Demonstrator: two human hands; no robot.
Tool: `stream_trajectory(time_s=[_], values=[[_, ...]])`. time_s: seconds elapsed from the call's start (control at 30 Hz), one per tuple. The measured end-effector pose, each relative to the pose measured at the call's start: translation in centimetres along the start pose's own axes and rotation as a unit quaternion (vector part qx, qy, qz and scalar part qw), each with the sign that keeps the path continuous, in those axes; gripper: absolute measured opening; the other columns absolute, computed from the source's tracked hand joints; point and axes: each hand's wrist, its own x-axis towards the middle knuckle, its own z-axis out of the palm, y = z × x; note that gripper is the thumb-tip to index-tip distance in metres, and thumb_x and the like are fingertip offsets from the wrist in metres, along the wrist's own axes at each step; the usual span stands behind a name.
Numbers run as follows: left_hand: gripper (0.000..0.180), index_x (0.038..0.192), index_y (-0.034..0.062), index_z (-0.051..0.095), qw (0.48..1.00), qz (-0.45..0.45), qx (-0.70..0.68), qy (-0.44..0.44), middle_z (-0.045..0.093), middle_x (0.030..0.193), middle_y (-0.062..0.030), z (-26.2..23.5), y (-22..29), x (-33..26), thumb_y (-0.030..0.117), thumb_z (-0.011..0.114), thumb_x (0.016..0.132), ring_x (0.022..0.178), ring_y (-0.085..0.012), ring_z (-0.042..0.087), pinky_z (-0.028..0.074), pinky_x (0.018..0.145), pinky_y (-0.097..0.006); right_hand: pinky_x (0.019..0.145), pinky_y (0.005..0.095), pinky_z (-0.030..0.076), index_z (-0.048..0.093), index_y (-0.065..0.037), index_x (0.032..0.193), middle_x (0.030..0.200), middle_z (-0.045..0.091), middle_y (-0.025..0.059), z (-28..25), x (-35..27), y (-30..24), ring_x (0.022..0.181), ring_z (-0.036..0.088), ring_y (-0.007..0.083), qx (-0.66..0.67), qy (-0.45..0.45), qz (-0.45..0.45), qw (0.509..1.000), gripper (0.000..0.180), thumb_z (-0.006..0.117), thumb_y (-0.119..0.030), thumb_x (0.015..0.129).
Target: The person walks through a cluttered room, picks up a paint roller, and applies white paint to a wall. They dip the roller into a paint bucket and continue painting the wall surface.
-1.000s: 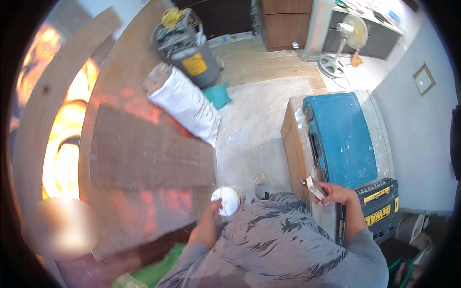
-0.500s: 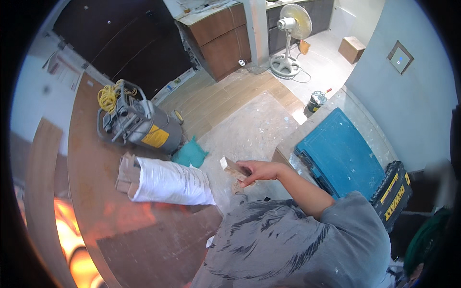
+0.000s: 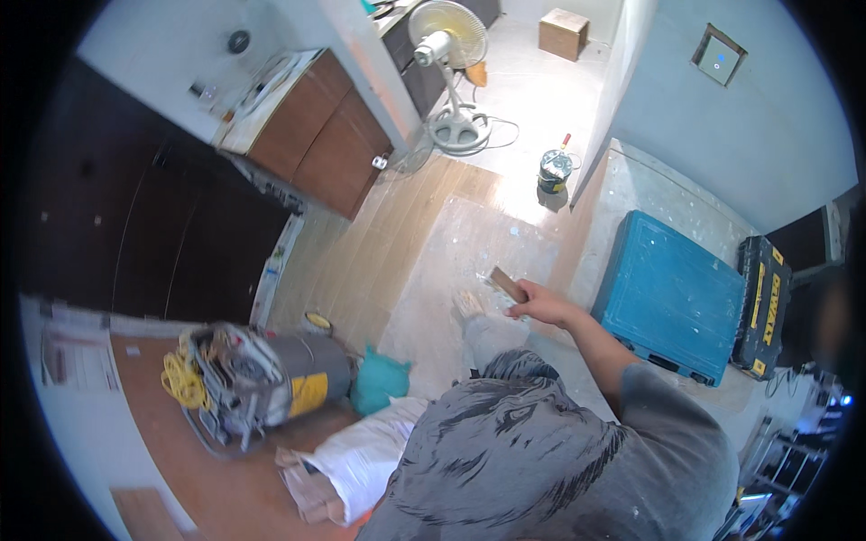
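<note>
Closed around a small flat brown piece [image 3: 508, 285], your right hand [image 3: 538, 305] held it out in front of you, over the pale dust sheet [image 3: 469, 243] on the floor. What the piece was could not be made out (thin, rectangular, one end hidden by your fingers). Your left hand was out of sight, hidden below your grey patterned shirt [image 3: 541, 451]. Item: blue tool case [image 3: 672, 298], just right of your forearm. Item: black-and-yellow case [image 3: 765, 302], touching the blue one, partly cut off. Item: white sack [image 3: 361, 455], lower half hidden. Item: grey-and-yellow machine [image 3: 262, 379], teal bag [image 3: 379, 383] beside it. Item: pedestal fan [image 3: 446, 72], well apart.
</note>
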Motion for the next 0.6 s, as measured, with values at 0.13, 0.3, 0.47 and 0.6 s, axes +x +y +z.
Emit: stream_trajectory(time_s=[0.13,0.3,0.47,0.6], values=[[0.031,0.107,0.0006,0.066,0.996,0.008,0.088,-0.023,0.064,0.097,-0.0150,-5.0,7.8,4.9,0.029,0.065,0.094,0.080,-0.0225,0.060,0.049,0.075,-0.044,0.078,0.0310,0.048,0.055,-0.004,0.115,0.092,0.064,0.0059,-5.4,4.0,2.0,0.085,0.063,0.0159,0.065,0.046,0.087,0.993,0.046,0.080,-0.023,0.082],[0.030,0.105,0.0005,0.067,0.978,0.031,0.199,-0.050,0.064,0.098,-0.0156,-11.7,23.7,10.6,0.028,0.065,0.093,0.081,-0.0228,0.061,0.050,0.076,-0.045,0.073,0.0296,0.050,0.054,-0.007,0.115,0.091,0.064,0.0035,-13.6,10.5,-0.1,0.081,0.064,0.0134,0.195,0.111,0.158,0.961,0.043,0.079,-0.018,0.082],[0.029,0.103,0.0003,0.067,0.951,0.080,0.293,-0.066,0.064,0.099,-0.0162,-15.2,44.3,18.9,0.028,0.066,0.093,0.081,-0.0231,0.061,0.050,0.076,-0.045,0.075,0.0296,0.050,0.054,-0.007,0.116,0.096,0.064,0.0042,-24.7,18.5,-5.3,0.084,0.063,0.0137,0.216,0.220,0.039,0.950,0.041,0.077,-0.013,0.082],[0.029,0.101,0.0003,0.067,0.940,0.122,0.312,-0.058,0.064,0.100,-0.0166,-13.7,62.8,26.8,0.028,0.067,0.092,0.082,-0.0234,0.062,0.050,0.077,-0.046,0.078,0.0305,0.050,0.055,-0.004,0.119,0.100,0.065,0.0072,-30.7,22.6,-12.8,0.088,0.063,0.0146,0.325,0.292,-0.007,0.899,0.045,0.077,-0.014,0.081]])
